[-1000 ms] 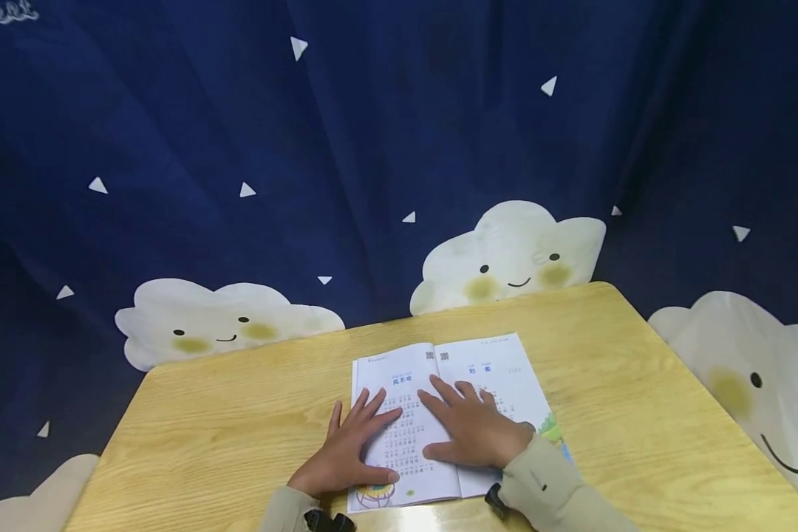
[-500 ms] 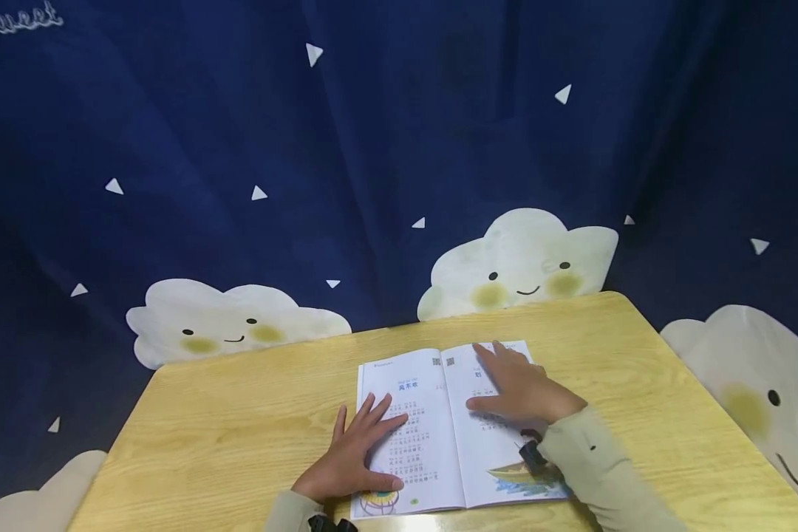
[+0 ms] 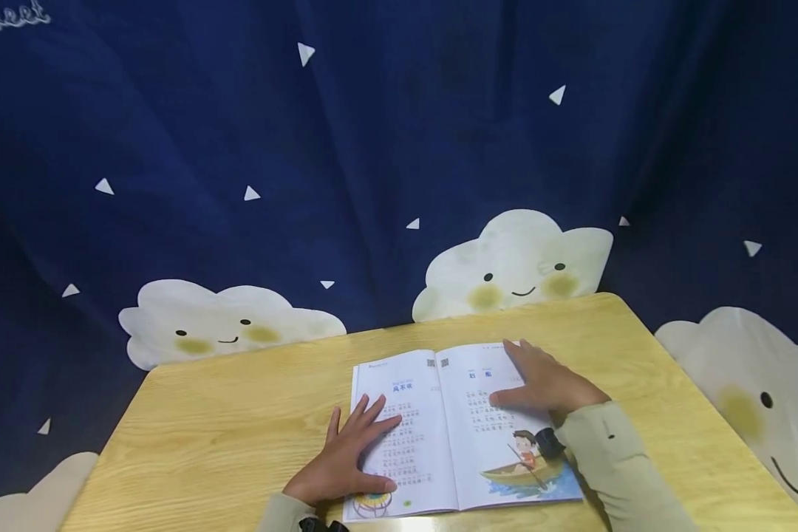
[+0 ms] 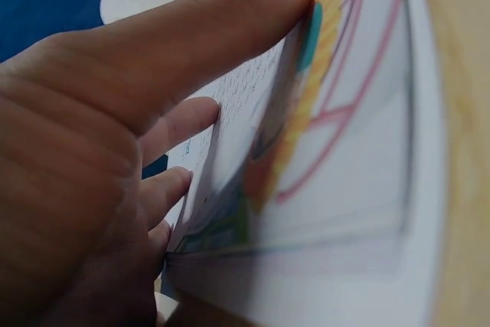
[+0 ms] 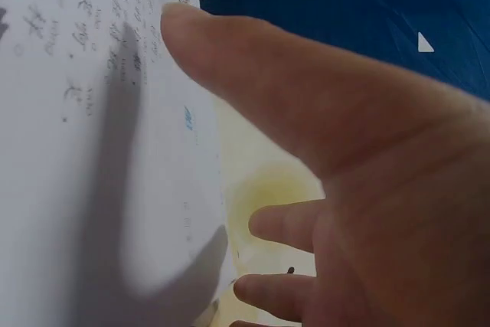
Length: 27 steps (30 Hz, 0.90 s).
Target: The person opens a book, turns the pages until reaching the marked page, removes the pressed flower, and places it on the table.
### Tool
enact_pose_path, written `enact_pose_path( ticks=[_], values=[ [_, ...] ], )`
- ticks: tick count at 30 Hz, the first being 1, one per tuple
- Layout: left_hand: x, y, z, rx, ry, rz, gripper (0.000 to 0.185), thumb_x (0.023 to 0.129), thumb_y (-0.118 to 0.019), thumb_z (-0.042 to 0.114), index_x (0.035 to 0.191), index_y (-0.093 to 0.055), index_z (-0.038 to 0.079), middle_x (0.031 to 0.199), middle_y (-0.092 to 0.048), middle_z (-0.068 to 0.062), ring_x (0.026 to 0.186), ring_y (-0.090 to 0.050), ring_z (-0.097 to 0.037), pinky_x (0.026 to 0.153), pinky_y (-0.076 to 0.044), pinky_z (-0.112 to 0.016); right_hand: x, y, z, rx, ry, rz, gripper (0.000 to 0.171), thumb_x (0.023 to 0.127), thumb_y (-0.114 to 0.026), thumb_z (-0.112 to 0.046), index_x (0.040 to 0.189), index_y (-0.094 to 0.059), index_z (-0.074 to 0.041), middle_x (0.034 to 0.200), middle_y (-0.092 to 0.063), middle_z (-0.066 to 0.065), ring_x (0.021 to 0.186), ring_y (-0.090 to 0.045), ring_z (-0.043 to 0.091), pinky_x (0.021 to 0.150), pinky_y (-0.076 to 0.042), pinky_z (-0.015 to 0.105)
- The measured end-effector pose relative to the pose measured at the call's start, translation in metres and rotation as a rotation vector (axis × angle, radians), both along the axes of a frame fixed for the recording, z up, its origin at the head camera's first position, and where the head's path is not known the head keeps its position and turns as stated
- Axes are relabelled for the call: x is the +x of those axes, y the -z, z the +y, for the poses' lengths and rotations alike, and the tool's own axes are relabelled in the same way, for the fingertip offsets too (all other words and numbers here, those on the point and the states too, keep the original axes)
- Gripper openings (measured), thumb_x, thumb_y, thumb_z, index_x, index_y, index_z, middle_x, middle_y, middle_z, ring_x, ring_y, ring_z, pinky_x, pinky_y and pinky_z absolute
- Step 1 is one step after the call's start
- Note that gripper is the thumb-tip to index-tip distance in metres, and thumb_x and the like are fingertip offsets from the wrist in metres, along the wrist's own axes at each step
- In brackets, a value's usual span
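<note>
- Book (image 3: pixel 452 428): lies open and flat on my surface (image 3: pixel 206 421), close to the near edge and roughly midway between the left and right edges.
- Progress, as I judge it: the opening is done and both pages lie down. Left page is all text; right page has text above a drawing of a child rowing a boat. Pressing the spread flat looks like what is left.
- My left hand (image 3: pixel 346 458): palm down, fingers straight and spread on the lower part of the left page, thumb along the bottom near the coloured picture. The left wrist view shows my fingers (image 4: pixel 184 124) laid against the paper, gripping nothing.
- My right hand (image 3: pixel 545 384): flat on the upper outer part of the right page, fingers reaching to the far edge of the book, thumb pointing toward the spine. In the right wrist view the thumb (image 5: pixel 230 59) rests on the print and the other fingers are straight.
- Hands are apart, one per page, neither curled round anything.
- Sleeve (image 3: pixel 612 458) crosses the book's near right corner.
</note>
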<state>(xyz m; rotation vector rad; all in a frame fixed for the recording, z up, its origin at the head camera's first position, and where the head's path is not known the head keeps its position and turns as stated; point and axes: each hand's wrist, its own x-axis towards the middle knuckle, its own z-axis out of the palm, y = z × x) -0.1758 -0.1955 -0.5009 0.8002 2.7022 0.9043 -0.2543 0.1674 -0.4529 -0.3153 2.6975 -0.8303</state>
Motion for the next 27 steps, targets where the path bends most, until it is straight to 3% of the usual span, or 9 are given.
enact_pose_path(
  ticks=[7,14,22,27],
  values=[
    [-0.001,0.0,0.0,0.0,-0.004,-0.022,0.088,0.073,-0.075,0.059,0.148,-0.039,0.031,0.161,-0.016,-0.005,0.147,0.0,-0.034,0.106,0.013,-0.065,0.003,0.003,0.003,-0.004,0.004,0.01,0.116,0.069,-0.076,-0.063,0.154,-0.021,-0.006,0.158,-0.009,0.025,0.142,-0.006,0.05,0.108,-0.012,0.069],
    [-0.001,0.001,-0.001,0.009,0.001,0.004,0.088,0.073,-0.075,0.058,0.148,-0.039,0.029,0.16,-0.017,-0.006,0.147,-0.002,-0.036,0.106,0.012,-0.064,0.001,0.004,0.008,-0.134,-0.029,-0.019,0.116,0.072,-0.077,-0.057,0.155,-0.014,-0.005,0.16,-0.006,0.021,0.145,-0.003,0.042,0.112,-0.01,0.062],
    [0.0,0.003,-0.003,0.005,-0.004,-0.021,0.088,0.072,-0.073,0.062,0.148,-0.039,0.033,0.161,-0.016,-0.004,0.147,0.0,-0.035,0.105,0.013,-0.064,0.002,0.006,0.013,-0.212,-0.024,-0.073,0.117,0.074,-0.077,-0.053,0.154,-0.009,-0.002,0.16,-0.001,0.022,0.145,-0.001,0.042,0.113,-0.01,0.06],
    [0.0,0.002,-0.002,0.009,-0.004,-0.029,0.088,0.073,-0.073,0.061,0.148,-0.038,0.033,0.161,-0.016,-0.004,0.147,0.0,-0.036,0.105,0.014,-0.065,0.001,0.008,0.015,-0.193,-0.014,-0.057,0.117,0.074,-0.076,-0.055,0.154,-0.009,-0.003,0.16,-0.005,0.022,0.145,-0.005,0.042,0.113,-0.012,0.059]
  ],
)
